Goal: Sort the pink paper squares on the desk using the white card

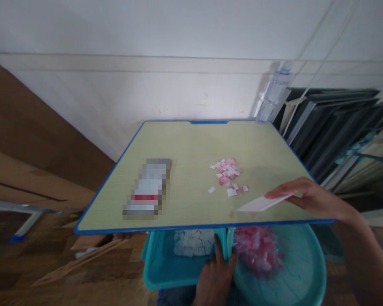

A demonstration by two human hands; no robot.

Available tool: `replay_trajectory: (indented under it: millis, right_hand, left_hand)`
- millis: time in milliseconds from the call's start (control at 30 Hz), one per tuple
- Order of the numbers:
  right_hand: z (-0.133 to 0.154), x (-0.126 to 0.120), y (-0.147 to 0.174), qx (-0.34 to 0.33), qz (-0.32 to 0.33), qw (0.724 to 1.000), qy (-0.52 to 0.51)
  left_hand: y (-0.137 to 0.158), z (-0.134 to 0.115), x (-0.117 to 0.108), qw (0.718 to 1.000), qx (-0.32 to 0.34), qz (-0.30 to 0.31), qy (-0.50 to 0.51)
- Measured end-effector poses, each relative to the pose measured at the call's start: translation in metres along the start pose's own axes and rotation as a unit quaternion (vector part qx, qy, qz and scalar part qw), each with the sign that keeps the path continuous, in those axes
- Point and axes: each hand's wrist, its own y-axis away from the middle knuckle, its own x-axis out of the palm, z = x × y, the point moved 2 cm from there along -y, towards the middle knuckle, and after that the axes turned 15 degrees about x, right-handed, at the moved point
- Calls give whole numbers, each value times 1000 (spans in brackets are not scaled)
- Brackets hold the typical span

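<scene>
1. The blue-green tub (170, 276), under the near edge of the table (185, 178), holds flat white pieces (193, 243) packed close together toward its far side; its near part shows bare bottom.
2. Just right of it, the round basin (303, 267) holds a loose heap of pink, partly clear pieces (258, 250), on the side nearer the tub. The table edge hides the far part of both containers.
3. The right hand (301, 196) reaches in from the right over the table's near right corner, wrist bent and fingers pointing left.
4. Its thumb and fingers are closed in a pinch on one end of a white sheet (258, 204). The sheet slants down to the left, above the near part of the table; whether its tip touches the surface is unclear.
5. The left hand (217, 272) is low, below the table edge, back upward, fingers pointing away, at the place where tub and basin meet. Its fingers are slightly spread; whether they grip anything cannot be told.
6. A small pile of pink and white squares (228, 171) lies on the table beyond the sheet, with a few strays nearby.
</scene>
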Motion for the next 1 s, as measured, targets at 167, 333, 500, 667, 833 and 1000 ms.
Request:
replay_trajectory:
  millis: [167,333,500,667,833,1000]
  right_hand:
    - [6,0,1,-20,-12,997,72]
    - [20,2,1,-37,10,993,115]
    - [28,9,-1,-40,16,990,138]
    - [18,13,-1,-44,-5,987,153]
    - [14,10,2,-40,-17,985,166]
    - [9,10,1,-31,-18,986,164]
  left_hand:
    - [0,0,-1,1000,0,-1,1]
    - [1,0,1,1000,0,-5,-10]
    - [1,-1,0,1000,-1,10,-12]
    - [0,0,1,1000,-1,10,-15]
    - [0,-1,1,1000,-1,8,-21]
    - [0,-1,0,1000,-4,-5,-16]
